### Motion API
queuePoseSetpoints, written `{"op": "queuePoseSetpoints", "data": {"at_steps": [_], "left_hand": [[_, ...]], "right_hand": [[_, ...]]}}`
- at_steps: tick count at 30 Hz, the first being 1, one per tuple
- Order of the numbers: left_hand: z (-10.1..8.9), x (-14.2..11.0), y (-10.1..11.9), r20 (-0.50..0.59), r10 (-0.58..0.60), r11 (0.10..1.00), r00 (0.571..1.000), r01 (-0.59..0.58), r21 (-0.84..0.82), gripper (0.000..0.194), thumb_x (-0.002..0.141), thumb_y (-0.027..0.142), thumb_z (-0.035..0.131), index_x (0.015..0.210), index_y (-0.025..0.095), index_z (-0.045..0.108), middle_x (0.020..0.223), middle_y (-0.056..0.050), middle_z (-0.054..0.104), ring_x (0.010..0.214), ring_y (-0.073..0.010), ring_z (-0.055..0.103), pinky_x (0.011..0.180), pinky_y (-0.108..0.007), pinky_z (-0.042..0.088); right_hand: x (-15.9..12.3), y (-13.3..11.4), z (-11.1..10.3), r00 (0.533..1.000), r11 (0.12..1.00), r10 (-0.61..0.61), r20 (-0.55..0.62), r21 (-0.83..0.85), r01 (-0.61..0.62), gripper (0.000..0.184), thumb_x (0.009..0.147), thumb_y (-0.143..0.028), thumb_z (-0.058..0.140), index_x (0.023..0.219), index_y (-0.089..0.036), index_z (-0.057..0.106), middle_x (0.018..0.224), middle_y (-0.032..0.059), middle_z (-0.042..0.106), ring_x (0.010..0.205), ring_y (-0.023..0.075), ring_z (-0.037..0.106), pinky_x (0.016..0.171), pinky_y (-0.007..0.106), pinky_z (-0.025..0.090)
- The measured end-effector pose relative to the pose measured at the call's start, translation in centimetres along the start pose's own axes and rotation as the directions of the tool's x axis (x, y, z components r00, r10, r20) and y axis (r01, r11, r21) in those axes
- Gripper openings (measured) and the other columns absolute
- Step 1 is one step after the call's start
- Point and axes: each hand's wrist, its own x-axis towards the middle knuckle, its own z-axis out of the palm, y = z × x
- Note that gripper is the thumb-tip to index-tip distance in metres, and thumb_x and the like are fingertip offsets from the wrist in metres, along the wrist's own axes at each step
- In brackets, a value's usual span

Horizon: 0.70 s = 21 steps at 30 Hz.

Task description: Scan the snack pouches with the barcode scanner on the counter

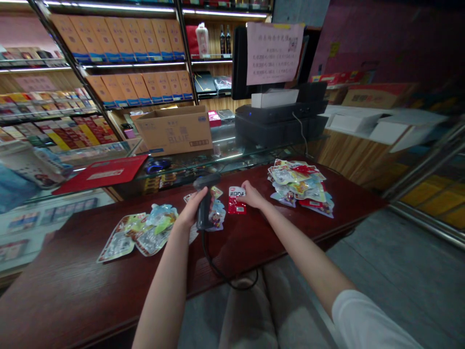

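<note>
My left hand (193,208) is wrapped round the handle of a black barcode scanner (204,211), whose cord loops down past the table edge. Between the fingers of my right hand (252,196) is the edge of a small red and white snack packet (237,206), just right of the scanner. Partly hidden behind the scanner lie a few colourful packets (218,213). A small pile of shiny snack packets (145,230) rests to the left of my left hand. Right of my right hand is a larger heap of similar packets (300,184).
The dark red table (232,247) meets a glass counter bearing a cardboard box (176,131), a red folder (103,173) and a computer mouse (158,166). A monitor with a pink notice (274,53) stands at the back. A metal rail (425,213) runs along the right.
</note>
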Motion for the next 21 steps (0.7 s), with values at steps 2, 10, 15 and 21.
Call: {"op": "queuePoseSetpoints", "data": {"at_steps": [2,10,15,21], "left_hand": [[0.7,-0.1,-0.2,0.005,-0.008,1.0,1.0,0.008,-0.014,0.054,0.065,0.064,0.078,0.082,0.014,0.064,0.06,0.0,0.058,0.048,-0.0092,0.051,0.044,-0.022,0.04],[3.9,-0.1,-2.1,0.138,-0.04,0.999,0.99,0.035,0.038,0.061,0.065,0.064,0.079,0.095,0.014,0.066,0.074,-0.001,0.061,0.053,-0.0099,0.055,0.046,-0.023,0.043],[4.6,-0.5,-2.9,0.232,-0.052,0.995,0.971,0.032,0.091,0.059,0.068,0.065,0.076,0.095,0.014,0.066,0.075,-0.002,0.061,0.054,-0.0101,0.054,0.048,-0.024,0.043],[5.3,-1.0,-3.0,0.262,-0.084,0.983,0.961,0.037,0.179,0.054,0.07,0.066,0.074,0.082,0.015,0.063,0.07,-0.003,0.061,0.054,-0.0113,0.054,0.05,-0.025,0.042]], "right_hand": [[0.6,0.6,-1.6,0.995,0.994,0.0,-0.104,0.11,0.011,0.045,0.055,-0.021,0.078,0.085,-0.025,0.045,0.074,-0.0033,0.056,0.072,0.0205,0.056,0.074,0.035,0.044],[1.3,2.6,-7.0,0.931,0.817,0.104,-0.349,0.564,0.12,0.039,0.063,-0.047,0.074,0.088,-0.021,0.059,0.074,-0.0005,0.063,0.06,0.0152,0.052,0.057,0.029,0.043],[0.2,2.6,-6.0,0.917,0.797,0.123,-0.38,0.588,0.137,0.042,0.063,-0.047,0.076,0.094,-0.021,0.064,0.084,0.0017,0.069,0.077,0.0194,0.062,0.071,0.031,0.051],[-0.4,2.1,-5.2,0.948,0.786,0.111,-0.298,0.61,0.1,0.039,0.066,-0.046,0.077,0.093,-0.02,0.066,0.074,0.0,0.067,0.063,0.0155,0.057,0.055,0.027,0.047]]}}
